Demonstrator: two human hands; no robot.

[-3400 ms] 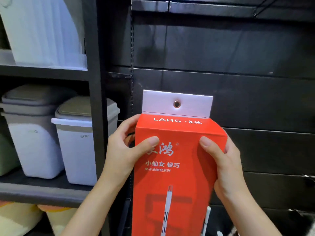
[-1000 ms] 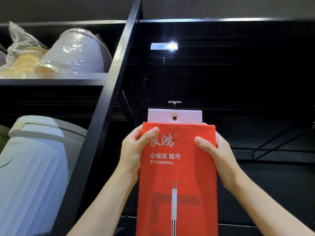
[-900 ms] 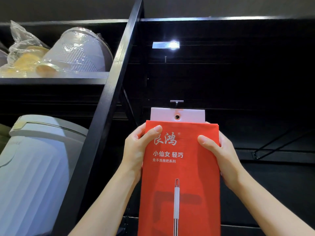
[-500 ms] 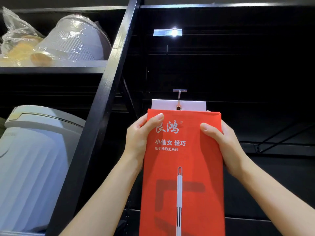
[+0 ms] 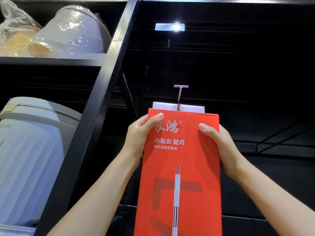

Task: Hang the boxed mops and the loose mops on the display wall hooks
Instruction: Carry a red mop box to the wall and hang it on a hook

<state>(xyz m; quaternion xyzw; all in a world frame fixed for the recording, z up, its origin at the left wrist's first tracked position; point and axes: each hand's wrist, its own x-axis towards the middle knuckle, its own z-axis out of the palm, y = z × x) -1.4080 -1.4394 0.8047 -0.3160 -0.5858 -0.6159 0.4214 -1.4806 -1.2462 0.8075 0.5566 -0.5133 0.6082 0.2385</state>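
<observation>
A tall red mop box (image 5: 180,167) with white lettering and a printed mop picture is held upright against the black display wall (image 5: 238,74). My left hand (image 5: 139,137) grips its upper left edge, thumb on the front. My right hand (image 5: 218,147) grips its upper right edge the same way. The box's white hang tab (image 5: 163,106) sits at a silver wall hook (image 5: 179,96), and the hook's rod passes through the tab's hole. The box's bottom runs out of view.
A black shelf upright (image 5: 102,99) slants just left of the box. Left shelves hold a grey ribbed bin (image 5: 30,159) and plastic-wrapped bins (image 5: 68,31). A lit price-tag holder (image 5: 169,27) sits above the hook. Black wire hooks (image 5: 276,138) stick out at right.
Both hands raised the box from waist height up the wall. Over the last second the tab's hole slid onto the hook rod and further back along it.
</observation>
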